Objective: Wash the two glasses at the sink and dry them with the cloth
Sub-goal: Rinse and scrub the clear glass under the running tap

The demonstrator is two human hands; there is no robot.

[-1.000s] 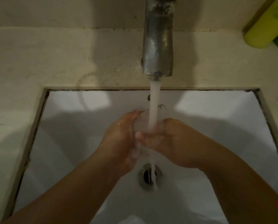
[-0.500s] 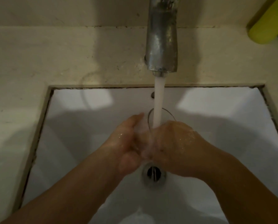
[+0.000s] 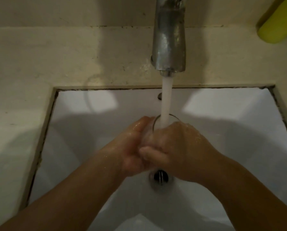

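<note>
Rinsing one glass (image 3: 157,125) under the tap (image 3: 168,39), over the sink (image 3: 223,130). Stream (image 3: 165,100) goes into its open mouth. Both hands wet and wrapped on it: left hand (image 3: 131,147) cups the near-left side, right hand (image 3: 181,147) grips from the right, fingers (image 3: 149,153) curled around the body.

To do it well, I judge: keep the rim centred under the stream, rotate the glass so all walls get flushed, firm grip since wet glass likely slips.

Room: drain (image 3: 160,176) right below my hands. Basin walls well apart on both sides. Spout above the rim, so lift out toward me, not straight up. Second glass and cloth not in view. Yellow bottle (image 3: 276,25) far right on the counter (image 3: 56,55), out of the way.
</note>
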